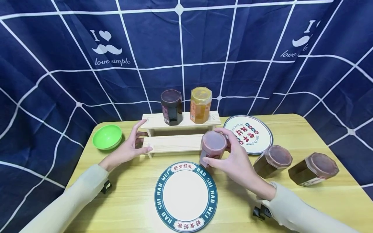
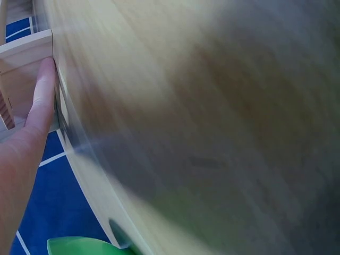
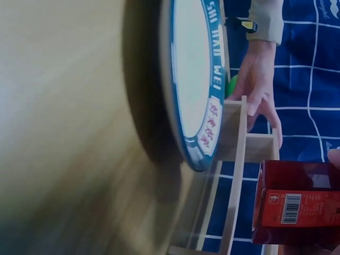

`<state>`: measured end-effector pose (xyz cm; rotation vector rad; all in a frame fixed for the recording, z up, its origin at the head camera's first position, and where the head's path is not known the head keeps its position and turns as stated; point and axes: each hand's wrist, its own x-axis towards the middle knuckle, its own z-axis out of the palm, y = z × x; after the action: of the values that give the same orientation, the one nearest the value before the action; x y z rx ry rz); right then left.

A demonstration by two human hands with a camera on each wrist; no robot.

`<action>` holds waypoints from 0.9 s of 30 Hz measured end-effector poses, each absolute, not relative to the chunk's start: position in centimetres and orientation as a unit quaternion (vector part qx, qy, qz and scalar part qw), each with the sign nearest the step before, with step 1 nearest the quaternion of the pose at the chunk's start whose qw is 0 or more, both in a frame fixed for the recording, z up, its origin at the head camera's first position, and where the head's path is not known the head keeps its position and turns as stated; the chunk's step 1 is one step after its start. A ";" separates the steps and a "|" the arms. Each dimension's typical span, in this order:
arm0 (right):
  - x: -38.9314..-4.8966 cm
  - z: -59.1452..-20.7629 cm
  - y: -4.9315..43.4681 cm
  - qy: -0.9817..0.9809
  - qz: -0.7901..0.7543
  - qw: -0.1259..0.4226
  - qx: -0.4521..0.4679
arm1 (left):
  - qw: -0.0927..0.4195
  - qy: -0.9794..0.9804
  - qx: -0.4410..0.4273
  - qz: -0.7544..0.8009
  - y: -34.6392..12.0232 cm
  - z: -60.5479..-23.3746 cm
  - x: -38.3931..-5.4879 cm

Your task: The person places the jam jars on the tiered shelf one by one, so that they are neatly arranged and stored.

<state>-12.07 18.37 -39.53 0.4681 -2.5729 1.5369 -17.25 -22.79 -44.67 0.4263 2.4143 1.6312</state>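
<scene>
My right hand (image 1: pixel 233 158) grips a hexagonal jar (image 1: pixel 214 142) by its sides at the right end of the lower shelf (image 1: pixel 172 144) of a two-step wooden rack. In the right wrist view the jar (image 3: pixel 297 202) is dark red, with a barcode label. My left hand (image 1: pixel 128 147) touches the rack's left end with fingers spread, the index finger at the upper shelf (image 1: pixel 183 120) and the thumb at the lower one. A straight finger lies along the rack's side (image 2: pixel 24 79) in the left wrist view. On the upper shelf stand a dark jar (image 1: pixel 172 108) and an amber jar (image 1: pixel 201 105).
In front of the rack lies a teal-rimmed plate (image 1: pixel 186 197). A green bowl (image 1: pixel 107 137) sits at the far left of the table. A white plate with red lettering (image 1: pixel 249 147) is right of the rack, near two more dark jars (image 1: pixel 272 161) (image 1: pixel 313 170). A blue checked cloth (image 1: pixel 163 42) hangs behind.
</scene>
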 end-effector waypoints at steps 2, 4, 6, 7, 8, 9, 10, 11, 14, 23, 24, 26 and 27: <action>-12.4 -39.4 17.9 -0.843 0.513 0.054 0.155 | 0.100 0.814 0.146 0.553 -22.7 -44.7 -17.3; -12.8 -39.3 17.4 -0.838 0.520 0.050 0.157 | 0.101 0.814 0.144 0.553 -22.7 -44.7 -17.3; -13.3 -39.2 16.9 -0.832 0.528 0.045 0.161 | 0.101 0.813 0.142 0.555 -22.6 -44.7 -17.3; -13.5 -39.1 16.6 -0.831 0.531 0.043 0.163 | 0.102 0.812 0.141 0.557 -22.6 -44.7 -17.3; -13.7 -39.1 16.3 -0.830 0.532 0.041 0.164 | 0.102 0.813 0.140 0.556 -22.6 -44.7 -17.3; -13.9 -39.1 15.9 -0.829 0.534 0.040 0.164 | 0.103 0.814 0.140 0.554 -22.7 -44.7 -17.3; -14.1 -39.1 15.6 -0.829 0.533 0.040 0.165 | 0.104 0.814 0.141 0.553 -22.6 -44.7 -17.3; -14.3 -39.1 15.2 -0.827 0.535 0.039 0.166 | 0.104 0.815 0.141 0.553 -22.6 -44.6 -17.3; -15.0 -39.3 14.0 -0.820 0.544 0.036 0.174 | 0.103 0.817 0.144 0.549 -22.7 -44.6 -17.2; -16.5 -40.5 10.9 -0.820 0.548 0.030 0.163 | 0.104 0.809 0.145 0.559 -22.7 -44.8 -17.3; -16.6 -40.6 10.7 -0.824 0.542 0.033 0.160 | 0.104 0.809 0.146 0.560 -22.7 -44.8 -17.3; -16.7 -40.8 10.2 -0.832 0.532 0.040 0.155 | 0.104 0.809 0.147 0.560 -22.7 -44.8 -17.3; -16.8 -40.8 9.9 -0.835 0.527 0.043 0.153 | 0.104 0.808 0.147 0.560 -22.7 -44.7 -17.3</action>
<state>-16.81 9.90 -40.84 0.4678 -2.5525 1.6130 -17.26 -22.72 -44.72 0.4322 2.3846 1.6532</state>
